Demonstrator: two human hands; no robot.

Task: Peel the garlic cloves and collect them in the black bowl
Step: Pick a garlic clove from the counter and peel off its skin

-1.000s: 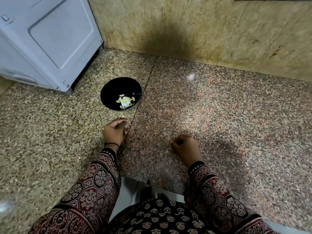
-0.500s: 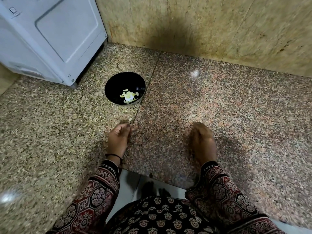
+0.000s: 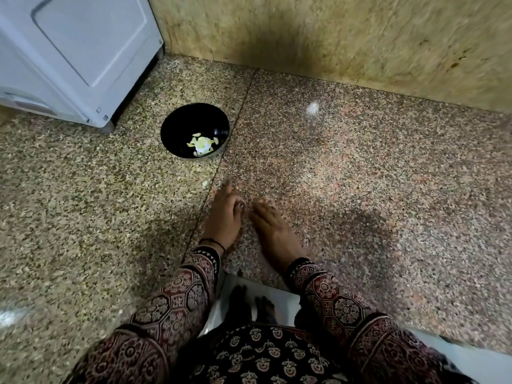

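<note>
Bare granite counter (image 3: pixel 360 176) right of black bowl (image 3: pixel 177 123), white appliance (image 3: pixel 83 51) close on its left, wall (image 3: pixel 332 31) behind

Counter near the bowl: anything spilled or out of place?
One small pale bit lies on the counter outside the bowl, between it and the left hand. Looks like stray garlic or peel; too small to tell.

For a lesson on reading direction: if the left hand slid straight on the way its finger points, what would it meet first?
Mostly bare counter: the left hand points just right of the black bowl, so it may clip its rim or miss it and reach the wall. Blur leaves this unsure.
</note>
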